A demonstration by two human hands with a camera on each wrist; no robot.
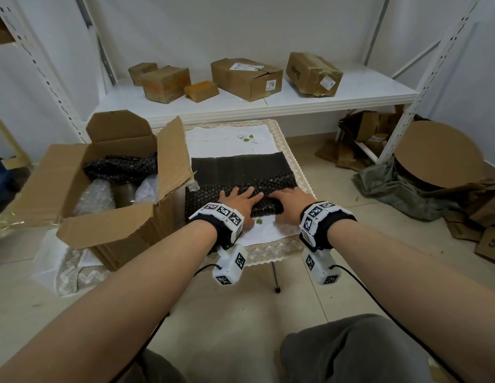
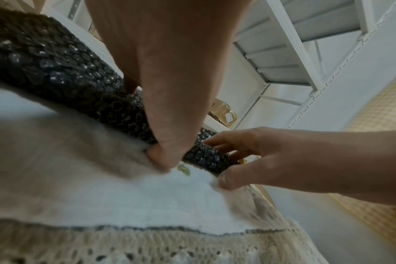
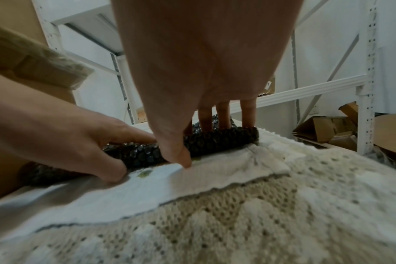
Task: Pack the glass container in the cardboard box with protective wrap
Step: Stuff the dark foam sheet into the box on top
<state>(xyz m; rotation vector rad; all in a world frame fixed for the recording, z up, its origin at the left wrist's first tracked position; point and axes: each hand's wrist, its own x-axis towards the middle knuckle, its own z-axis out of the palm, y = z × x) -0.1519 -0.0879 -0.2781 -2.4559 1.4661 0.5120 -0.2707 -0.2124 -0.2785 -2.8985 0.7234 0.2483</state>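
A sheet of black bubble wrap (image 1: 238,167) lies on the small cloth-covered table (image 1: 271,250), its near part rolled into a roll (image 1: 202,197). My left hand (image 1: 238,201) and right hand (image 1: 289,201) sit side by side on the roll (image 3: 226,139), fingers over its top and thumbs at its near side. The left wrist view shows my left hand (image 2: 165,107) and right hand (image 2: 271,155) gripping the wrap (image 2: 57,71). The open cardboard box (image 1: 108,230) stands left of the table; inside are black and clear bubble wrap and a dark shiny object (image 1: 124,193), perhaps the glass container.
A white shelf (image 1: 268,109) behind the table carries several cardboard boxes (image 1: 246,78). On the floor at right are a round cardboard disc (image 1: 440,153) on grey cloth and flattened cartons. My knee (image 1: 351,349) is at the bottom.
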